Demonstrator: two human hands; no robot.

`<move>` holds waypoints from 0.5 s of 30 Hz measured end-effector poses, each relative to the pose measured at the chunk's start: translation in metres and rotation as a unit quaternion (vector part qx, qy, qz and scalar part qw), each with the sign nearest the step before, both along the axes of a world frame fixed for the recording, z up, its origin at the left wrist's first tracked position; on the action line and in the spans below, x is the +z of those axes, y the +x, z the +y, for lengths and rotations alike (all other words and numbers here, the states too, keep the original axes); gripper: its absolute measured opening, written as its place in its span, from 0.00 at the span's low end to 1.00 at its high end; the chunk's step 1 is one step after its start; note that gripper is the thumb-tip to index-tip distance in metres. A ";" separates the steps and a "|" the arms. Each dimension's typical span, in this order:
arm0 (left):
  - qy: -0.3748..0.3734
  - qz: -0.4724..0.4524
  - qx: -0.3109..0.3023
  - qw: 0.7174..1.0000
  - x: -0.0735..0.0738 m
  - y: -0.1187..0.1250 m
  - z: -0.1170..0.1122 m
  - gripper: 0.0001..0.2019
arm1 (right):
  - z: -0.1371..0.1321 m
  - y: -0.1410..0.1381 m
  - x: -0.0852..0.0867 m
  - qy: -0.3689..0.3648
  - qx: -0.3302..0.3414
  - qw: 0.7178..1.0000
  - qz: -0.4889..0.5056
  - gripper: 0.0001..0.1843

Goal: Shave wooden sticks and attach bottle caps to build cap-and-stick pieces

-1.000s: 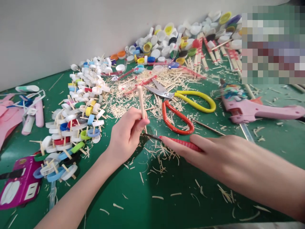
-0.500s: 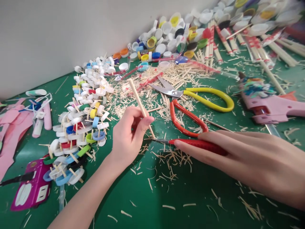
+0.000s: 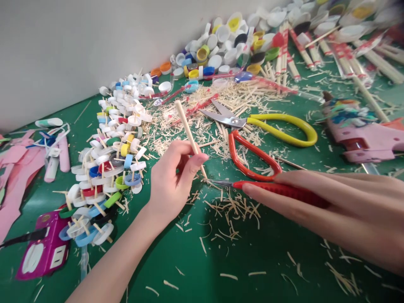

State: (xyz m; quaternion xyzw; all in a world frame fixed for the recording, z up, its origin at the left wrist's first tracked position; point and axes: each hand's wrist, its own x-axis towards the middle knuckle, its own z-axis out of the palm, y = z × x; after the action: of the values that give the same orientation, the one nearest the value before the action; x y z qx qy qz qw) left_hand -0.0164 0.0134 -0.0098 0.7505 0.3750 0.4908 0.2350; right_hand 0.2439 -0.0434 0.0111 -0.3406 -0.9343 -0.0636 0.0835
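Left hand pinches a wooden stick near its lower end, tilted, tip on the green surface mid-way across. Right hand grips a red-handled blade touching that tip. Stick looks light, stiff, splintery; hold low. Scissors lie behind, bottle caps toward the left edge.

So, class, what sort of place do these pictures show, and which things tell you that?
Probably a craft workbench. A green table is strewn with wood shavings, heaped with bottle caps, and holds scissors and a pink glue gun.
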 end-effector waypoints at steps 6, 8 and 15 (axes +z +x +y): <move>0.035 -0.005 0.019 0.999 0.002 0.001 0.002 0.04 | 0.001 -0.002 -0.001 -0.014 -0.036 0.999 0.001 0.33; 0.040 -0.012 0.022 0.999 0.002 0.001 0.003 0.04 | 0.001 -0.003 0.001 0.000 -0.019 1.000 -0.006 0.34; 0.039 -0.010 0.023 0.999 0.002 0.003 0.003 0.04 | 0.002 -0.007 0.006 -0.005 0.017 1.000 -0.004 0.39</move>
State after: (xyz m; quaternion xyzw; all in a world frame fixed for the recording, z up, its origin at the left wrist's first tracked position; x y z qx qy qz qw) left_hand -0.0136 0.0168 -0.0082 0.7454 0.3698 0.5180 0.1981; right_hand 0.2367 -0.0411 0.0172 -0.3248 -0.9406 -0.0592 0.0791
